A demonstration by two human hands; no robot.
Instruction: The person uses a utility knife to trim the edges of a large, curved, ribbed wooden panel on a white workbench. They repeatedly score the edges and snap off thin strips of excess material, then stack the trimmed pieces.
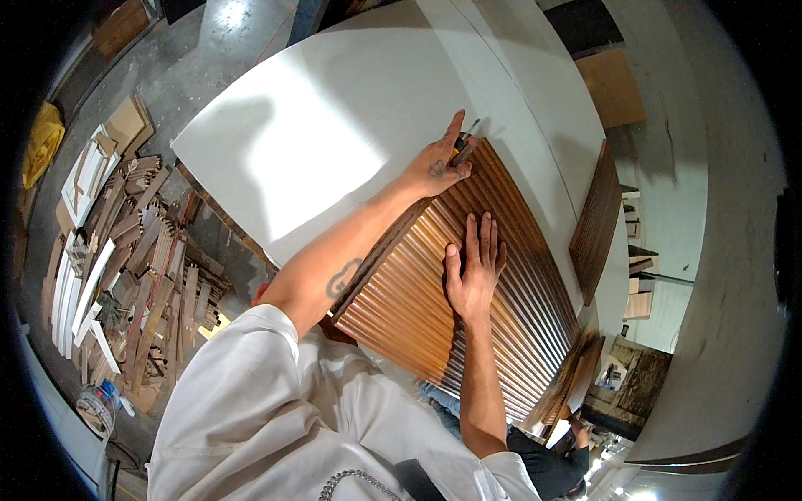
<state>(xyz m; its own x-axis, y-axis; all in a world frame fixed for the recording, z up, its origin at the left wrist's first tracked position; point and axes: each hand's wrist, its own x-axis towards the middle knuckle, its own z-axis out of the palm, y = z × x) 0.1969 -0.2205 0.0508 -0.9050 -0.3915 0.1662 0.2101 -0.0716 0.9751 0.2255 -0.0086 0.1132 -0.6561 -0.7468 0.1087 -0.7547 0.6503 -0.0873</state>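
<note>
A brown, wood-grained fluted panel [522,250] lies in front of me on top of a large white sheet [376,92]. My right hand [474,275] rests flat on its ridges near the middle, fingers stretched out. At the panel's far left corner is my left hand [439,167], its index finger pointing forward and the other fingers curled round a small tool [461,150]. The tool has a yellow-and-black handle and a thin metal tip that sticks out past the corner; its exact kind cannot be made out. Part of the panel's left edge is hidden behind my left forearm.
A heap of wood offcuts and white strips [159,275] covers the floor at the left. Another dark fluted piece [597,221] lies at the right on the white surface. A person in dark clothes [551,463] is at the lower right, near more panels [585,367].
</note>
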